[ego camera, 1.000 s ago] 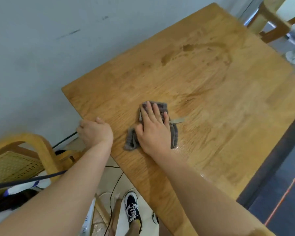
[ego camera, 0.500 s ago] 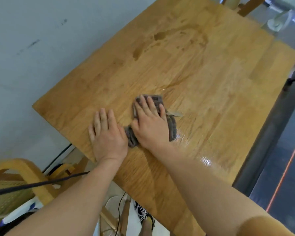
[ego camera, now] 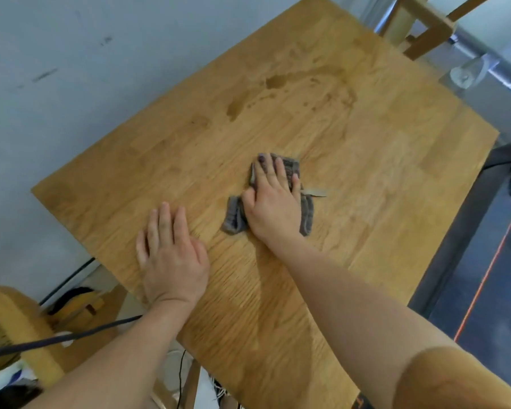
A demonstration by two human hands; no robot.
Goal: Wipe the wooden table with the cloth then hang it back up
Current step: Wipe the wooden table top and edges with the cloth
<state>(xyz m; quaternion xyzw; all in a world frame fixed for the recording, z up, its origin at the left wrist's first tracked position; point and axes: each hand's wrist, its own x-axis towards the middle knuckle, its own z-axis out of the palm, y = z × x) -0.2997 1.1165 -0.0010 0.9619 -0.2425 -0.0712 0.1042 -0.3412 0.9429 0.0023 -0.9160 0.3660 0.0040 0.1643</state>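
The right hand (ego camera: 273, 202), flat on the cloth (ego camera: 292, 172), has slid forward, away from the left hand (ego camera: 171, 255), which stays spread on the table (ego camera: 396, 137). Wet marks remain ahead; wiping continues.

Bare forearms; mustard sleeve (ego camera: 443, 379) on right arm.

A rectangular light-brown wooden table (ego camera: 381, 137) of joined planks is seen, set against a pale wall. Dark wet patches are spread over its far part. A crumpled grey cloth (ego camera: 306, 215) is pressed flat near the middle under the right hand (ego camera: 273, 208), while the left hand (ego camera: 171, 258) is laid palm-down near the near edge.
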